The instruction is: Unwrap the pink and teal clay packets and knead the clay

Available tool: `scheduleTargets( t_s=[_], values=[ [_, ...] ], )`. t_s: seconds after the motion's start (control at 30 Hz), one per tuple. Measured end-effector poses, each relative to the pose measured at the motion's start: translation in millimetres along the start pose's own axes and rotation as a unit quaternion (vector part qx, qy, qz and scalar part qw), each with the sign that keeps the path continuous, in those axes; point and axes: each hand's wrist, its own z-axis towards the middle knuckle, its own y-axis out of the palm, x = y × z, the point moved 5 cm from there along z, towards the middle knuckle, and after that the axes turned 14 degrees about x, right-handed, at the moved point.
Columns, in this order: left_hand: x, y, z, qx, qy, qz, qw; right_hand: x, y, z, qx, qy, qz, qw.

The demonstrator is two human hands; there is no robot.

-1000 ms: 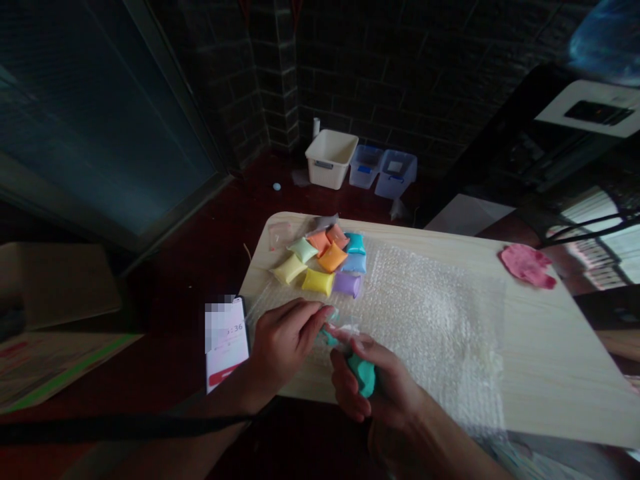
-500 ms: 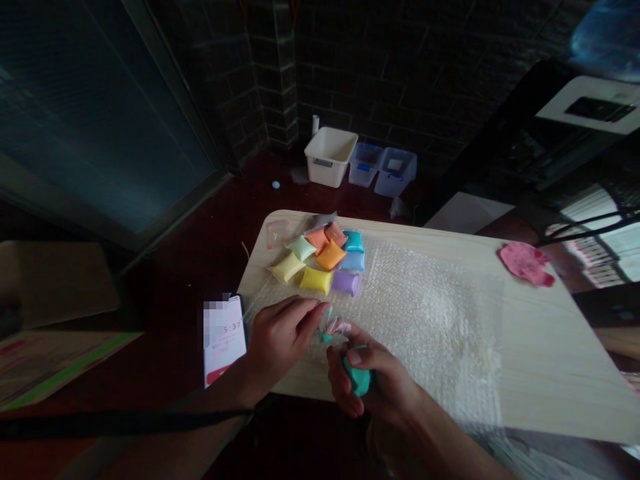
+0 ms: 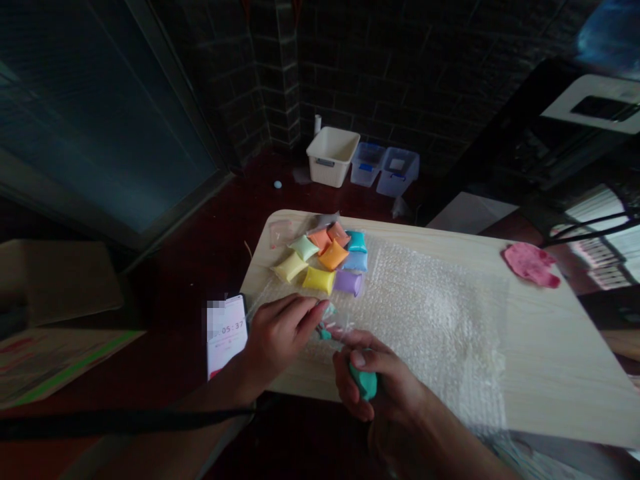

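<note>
My right hand (image 3: 380, 387) is closed around a lump of teal clay (image 3: 366, 383) at the near edge of the wooden table (image 3: 550, 360). My left hand (image 3: 280, 333) pinches a clear plastic wrapper (image 3: 333, 320) with a bit of teal clay in it, right beside the right fingertips. Both hands hover over a sheet of bubble wrap (image 3: 430, 313). Several small coloured clay packets (image 3: 325, 260), yellow, orange, blue and purple, lie clustered at the table's far left.
A phone (image 3: 227, 333) showing a timer sits left of my left hand. A flattened pink clay piece (image 3: 531, 264) lies at the far right of the table. On the floor beyond stand a white basket (image 3: 332, 156) and two clear bins (image 3: 385, 170).
My hands have stayed close together, with the right hand's grip shifting slightly on the teal clay and the wrapper pulled a little. The phone's timer has advanced.
</note>
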Motion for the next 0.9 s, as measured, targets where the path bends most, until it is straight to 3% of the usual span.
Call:
scheduleTargets(
  t_s=[0.2,0.6,0.9],
  values=[
    [2.0,-1.4,-0.3,-0.005,0.045,0.017,0.999,-0.1,1.0,0.8,0.031,0.016,-0.028,0.999],
    [8.1,-2.5,0.2,-0.004,0.067,0.015,0.998,5.8,0.5,0.7,-0.04,0.047,-0.005,0.998],
    [8.2,-2.5,-2.2,-0.018,0.066,0.017,0.997,9.0,9.9,-2.5,-0.055,0.08,0.027,0.995]
  ],
)
